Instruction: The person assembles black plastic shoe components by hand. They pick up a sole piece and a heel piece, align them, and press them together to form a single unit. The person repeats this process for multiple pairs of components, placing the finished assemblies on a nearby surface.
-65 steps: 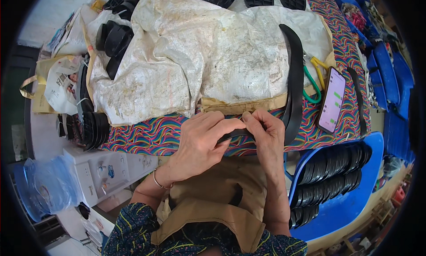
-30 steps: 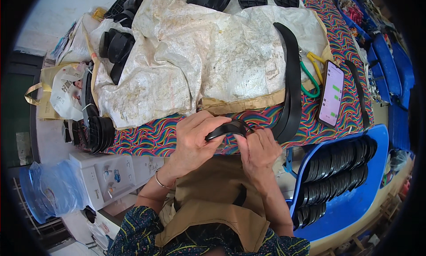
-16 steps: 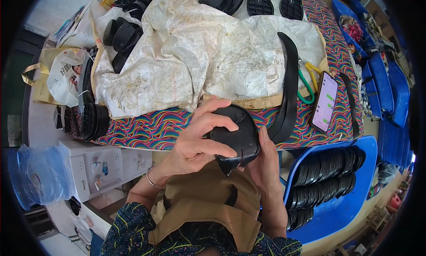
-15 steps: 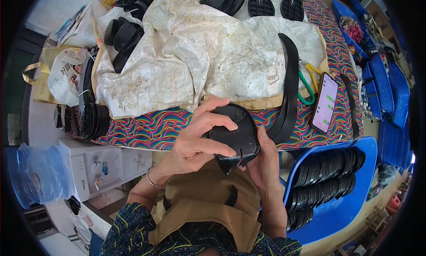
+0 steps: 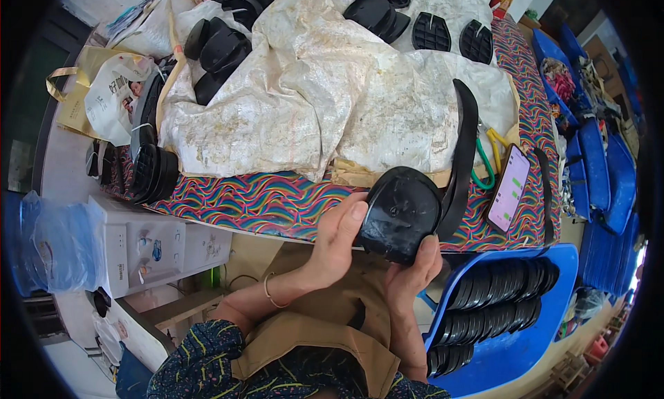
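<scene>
Over the near edge of the table I hold a shiny black moulded piece, rounded at the top, its smooth face turned up. My left hand grips its left edge, thumb along the rim and the other fingers hidden. With the thumb on the lower right corner, my right hand grips that side. A long black strap lies on the table right behind the piece. Under it and to the left spreads a stained white woven sheet.
Right of the strap are green-and-yellow-handled pliers and a phone. A blue tub with rows of black pieces stands below right. More black pieces lie on the far sheet. A white water dispenser stands at left.
The black piece has turned so that its smooth face shows, and its slit is out of sight. My left hand has moved from across its face to its left edge. The view has shifted slightly.
</scene>
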Demonstrator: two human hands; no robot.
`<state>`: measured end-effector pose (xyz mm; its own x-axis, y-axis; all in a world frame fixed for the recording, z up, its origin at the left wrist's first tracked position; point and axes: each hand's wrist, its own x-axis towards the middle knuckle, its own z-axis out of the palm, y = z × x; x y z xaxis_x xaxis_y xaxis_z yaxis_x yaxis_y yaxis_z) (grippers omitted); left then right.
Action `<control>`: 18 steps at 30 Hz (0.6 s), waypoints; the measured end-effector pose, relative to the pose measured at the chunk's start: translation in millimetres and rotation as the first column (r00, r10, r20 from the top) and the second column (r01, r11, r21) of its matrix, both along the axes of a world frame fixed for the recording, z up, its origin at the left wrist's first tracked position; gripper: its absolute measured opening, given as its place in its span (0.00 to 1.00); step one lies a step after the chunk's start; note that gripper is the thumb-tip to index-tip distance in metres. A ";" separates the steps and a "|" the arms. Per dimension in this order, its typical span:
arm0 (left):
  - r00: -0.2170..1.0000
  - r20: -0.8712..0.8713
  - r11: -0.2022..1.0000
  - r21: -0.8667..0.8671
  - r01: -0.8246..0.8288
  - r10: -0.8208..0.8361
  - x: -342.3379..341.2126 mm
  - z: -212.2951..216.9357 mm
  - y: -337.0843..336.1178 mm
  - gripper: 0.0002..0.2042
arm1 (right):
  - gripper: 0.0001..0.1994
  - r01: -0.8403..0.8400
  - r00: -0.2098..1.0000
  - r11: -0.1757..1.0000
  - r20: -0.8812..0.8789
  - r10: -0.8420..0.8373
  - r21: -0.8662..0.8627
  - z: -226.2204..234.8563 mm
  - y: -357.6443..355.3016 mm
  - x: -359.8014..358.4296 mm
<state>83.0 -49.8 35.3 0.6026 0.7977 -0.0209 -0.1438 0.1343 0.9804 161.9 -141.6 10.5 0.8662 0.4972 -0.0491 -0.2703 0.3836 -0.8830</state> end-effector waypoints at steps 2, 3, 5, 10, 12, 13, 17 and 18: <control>0.988 -0.134 0.951 0.309 -0.034 0.079 -1.1 0.0 -1.2 0.19 | 0.19 0.016 1.000 1.000 0.014 -0.016 -0.003 0.2 -0.9 -2.3; 0.987 -0.156 0.963 0.270 -0.006 0.049 -2.8 2.5 -1.1 0.18 | 0.19 0.012 1.000 1.000 0.012 -0.012 -0.002 1.0 -2.2 -2.1; 0.981 -0.195 0.980 0.191 0.049 -0.011 -5.5 9.1 -1.2 0.18 | 0.20 -0.001 1.000 1.000 0.011 0.001 0.001 1.4 -3.2 -0.3; 0.992 0.084 0.983 -0.153 0.103 -0.091 8.1 -6.7 13.6 0.16 | 0.24 -0.063 0.973 0.996 0.218 0.075 -0.060 8.1 -6.0 5.1; 0.997 0.008 0.996 0.031 0.082 -0.082 8.0 -5.4 14.3 0.17 | 0.27 -0.038 0.964 0.988 0.255 0.076 -0.152 2.2 -9.9 3.3; 0.999 -0.031 0.985 0.167 0.047 -0.043 7.3 -1.8 11.7 0.17 | 0.28 -0.024 0.958 0.980 0.275 0.079 -0.197 -0.3 -10.9 2.7; 0.984 -0.160 0.988 0.121 0.096 -0.076 -1.2 5.6 13.3 0.17 | 0.30 -0.047 0.968 0.981 0.233 0.091 -0.186 -3.5 -7.9 5.2; 0.995 -0.061 0.996 -0.054 0.077 -0.080 0.6 8.9 15.0 0.17 | 0.31 -0.068 0.976 0.977 0.192 0.107 -0.203 -6.1 -8.0 8.5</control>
